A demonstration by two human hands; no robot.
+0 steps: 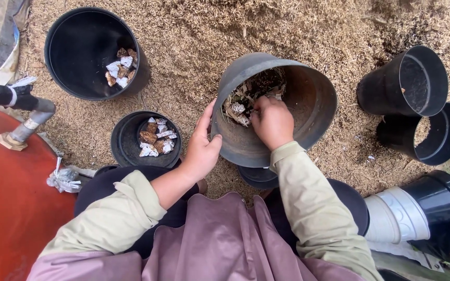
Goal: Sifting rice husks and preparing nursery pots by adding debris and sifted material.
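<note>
A grey plastic pot [308, 125] is tilted toward me in the middle of the view. My left hand [201, 145] grips its near left rim. My right hand [273, 120] reaches inside the pot, fingers curled into the loose mix of dry husk, dark bits and pale chunks [246, 99] lying against the pot's far wall. What the fingers hold is hidden.
A large black pot [79, 52] at upper left and a small black pot [126, 140] hold white and brown chunks. Two empty black pots [417, 78] lie at right, stacked pots [423, 208] at lower right. An orange tank [6, 208] with a tap [24, 112] is at left. Husk covers the ground.
</note>
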